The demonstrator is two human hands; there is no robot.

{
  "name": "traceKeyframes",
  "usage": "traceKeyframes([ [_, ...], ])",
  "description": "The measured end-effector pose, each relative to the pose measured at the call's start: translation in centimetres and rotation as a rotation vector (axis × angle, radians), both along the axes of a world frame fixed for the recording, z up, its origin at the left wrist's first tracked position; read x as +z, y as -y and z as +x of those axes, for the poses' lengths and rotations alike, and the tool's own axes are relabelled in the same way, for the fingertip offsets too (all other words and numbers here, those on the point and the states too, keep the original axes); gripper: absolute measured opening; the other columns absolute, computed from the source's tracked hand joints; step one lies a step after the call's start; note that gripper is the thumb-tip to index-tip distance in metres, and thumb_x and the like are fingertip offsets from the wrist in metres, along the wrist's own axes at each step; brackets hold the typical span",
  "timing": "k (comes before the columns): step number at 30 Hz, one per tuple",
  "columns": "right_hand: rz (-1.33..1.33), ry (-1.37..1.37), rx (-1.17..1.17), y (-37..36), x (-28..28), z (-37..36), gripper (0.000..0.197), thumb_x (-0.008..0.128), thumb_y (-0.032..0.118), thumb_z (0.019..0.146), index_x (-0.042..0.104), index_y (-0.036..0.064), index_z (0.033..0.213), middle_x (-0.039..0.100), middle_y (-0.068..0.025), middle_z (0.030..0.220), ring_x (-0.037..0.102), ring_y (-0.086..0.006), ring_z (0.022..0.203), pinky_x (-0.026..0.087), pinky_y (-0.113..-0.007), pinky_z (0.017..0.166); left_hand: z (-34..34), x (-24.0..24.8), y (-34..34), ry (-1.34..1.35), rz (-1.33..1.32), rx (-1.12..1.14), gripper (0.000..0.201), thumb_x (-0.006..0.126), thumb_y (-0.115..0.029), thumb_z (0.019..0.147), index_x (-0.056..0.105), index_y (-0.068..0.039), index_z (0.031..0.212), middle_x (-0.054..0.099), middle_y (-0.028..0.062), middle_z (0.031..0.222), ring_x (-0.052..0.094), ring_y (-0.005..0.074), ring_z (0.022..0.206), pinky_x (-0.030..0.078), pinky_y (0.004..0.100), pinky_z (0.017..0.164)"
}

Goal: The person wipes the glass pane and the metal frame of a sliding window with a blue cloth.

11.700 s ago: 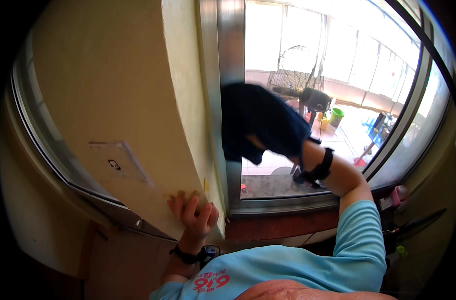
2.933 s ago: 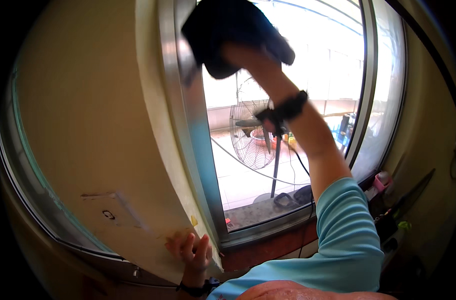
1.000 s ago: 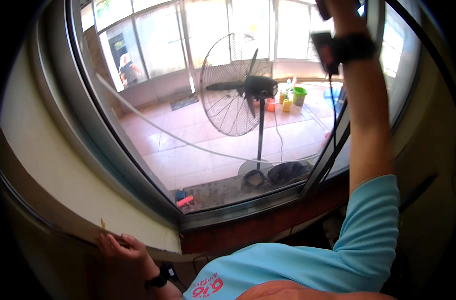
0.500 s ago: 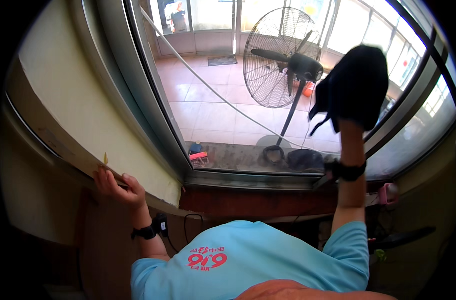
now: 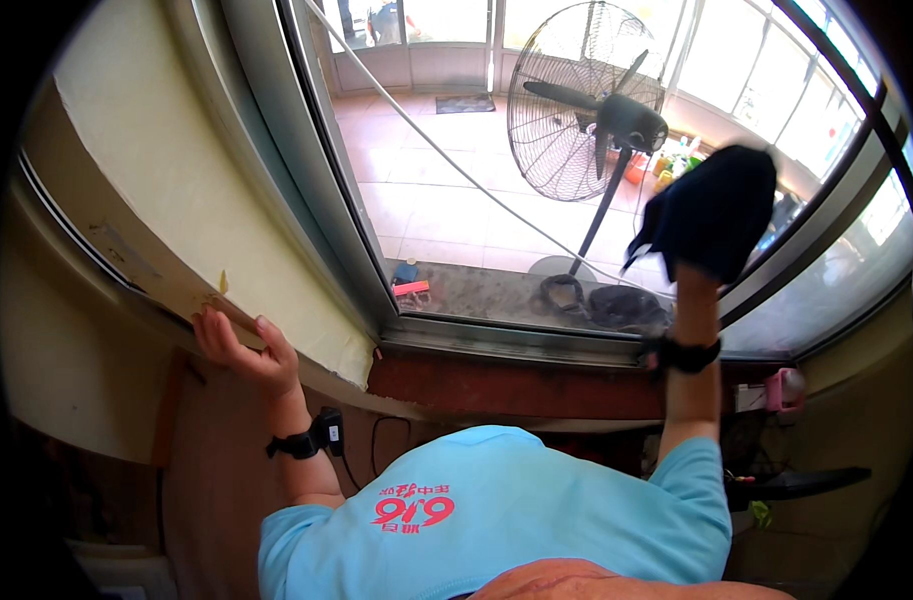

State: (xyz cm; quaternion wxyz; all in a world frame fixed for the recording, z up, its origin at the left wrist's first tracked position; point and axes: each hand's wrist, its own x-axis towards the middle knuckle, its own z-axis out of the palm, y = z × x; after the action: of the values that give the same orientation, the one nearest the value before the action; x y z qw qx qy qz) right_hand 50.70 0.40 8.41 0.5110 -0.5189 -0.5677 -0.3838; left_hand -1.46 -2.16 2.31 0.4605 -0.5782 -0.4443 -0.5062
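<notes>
Cloth (image 5: 712, 210), dark, is sitting high on the right of the head view, pressed flat against the window glass (image 5: 457, 180) near the right frame (image 5: 827, 210).

Head view, right side: the right hand (image 5: 699, 262) is reaching up under the cloth and is mostly covered by it; the fingers are hidden, but the hand is gripping or pushing the cloth onto the pane. A black wristband (image 5: 685, 354) is circling the forearm just below, level with the sill (image 5: 497, 340).

Head view, left side: the left hand (image 5: 242, 350) is resting on the lower edge of the cream wall (image 5: 177, 200) beside the window, fingers spread apart and holding nothing, the fingertips touching the wall's edge. A black band with a small box (image 5: 312, 438) is sitting on that wrist.

Head view, through the glass: a standing fan (image 5: 587, 105) is standing on a tiled floor (image 5: 427, 190), its pole running down to a round base close to the sill. A thin cord (image 5: 457, 165) is crossing the pane diagonally. A small red item (image 5: 410, 289) is lying on the outer ledge.

Head view, bottom: a blue shirt (image 5: 497, 510) is filling the lower middle.
</notes>
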Motion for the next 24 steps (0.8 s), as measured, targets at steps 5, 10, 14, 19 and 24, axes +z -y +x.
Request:
traceKeyframes([
  [5,0.151,0.199,-0.103,-3.6,11.8,-1.4,0.051,0.055,0.032,0.093,0.043,0.0058,0.134,0.048,-0.012,0.132,0.047,-0.0266,0.12,0.036,-0.038,0.104,-0.6,-1.5,0.3,0.2,0.008,-0.162,0.045,0.045,-0.015,0.096,0.033,0.004,0.135,0.035,0.0225,0.139,0.035,0.0359,0.129,0.03,0.0464,0.106],
  [10,0.193,0.291,-0.001,-7.5,14.7,-6.6,0.045,0.054,0.027,0.093,0.046,0.0037,0.131,0.052,-0.0128,0.125,0.05,-0.0264,0.116,0.038,-0.039,0.101,-3.2,-3.4,1.6,0.408,0.029,-0.203,0.045,0.042,-0.017,0.098,0.031,0.004,0.136,0.033,0.0229,0.14,0.036,0.0345,0.129,0.028,0.0448,0.108],
  [14,0.162,0.283,0.235,-7.6,10.4,-12.0,0.041,0.054,0.023,0.093,0.047,0.0021,0.128,0.056,-0.0134,0.12,0.052,-0.0262,0.113,0.04,-0.039,0.1,-4.2,-3.9,1.9,0.53,0.026,-0.221,0.045,0.042,-0.018,0.099,0.031,0.004,0.136,0.033,0.021,0.141,0.035,0.0329,0.13,0.029,0.0437,0.108],
  [19,-0.208,-0.161,1.043,-7.0,-2.5,-20.3,0.036,0.052,0.018,0.094,0.05,0.0007,0.125,0.06,-0.0128,0.114,0.054,-0.0254,0.11,0.041,-0.041,0.098,-5.3,-3.6,2.4,0.536,0.066,-0.27,0.044,0.043,-0.018,0.098,0.033,0.004,0.135,0.034,0.0212,0.14,0.036,0.0328,0.13,0.029,0.0438,0.108],
  [24,-0.782,-0.359,1.635,-5.7,-14.6,-24.2,0.035,0.048,0.014,0.095,0.048,-0.0005,0.127,0.056,-0.0111,0.122,0.052,-0.0215,0.113,0.039,-0.039,0.1,-7.6,-4.3,3.9,0.468,0.056,-0.186,0.043,0.046,-0.015,0.097,0.036,0.005,0.133,0.036,0.0219,0.139,0.036,0.0331,0.13,0.027,0.044,0.109],
])
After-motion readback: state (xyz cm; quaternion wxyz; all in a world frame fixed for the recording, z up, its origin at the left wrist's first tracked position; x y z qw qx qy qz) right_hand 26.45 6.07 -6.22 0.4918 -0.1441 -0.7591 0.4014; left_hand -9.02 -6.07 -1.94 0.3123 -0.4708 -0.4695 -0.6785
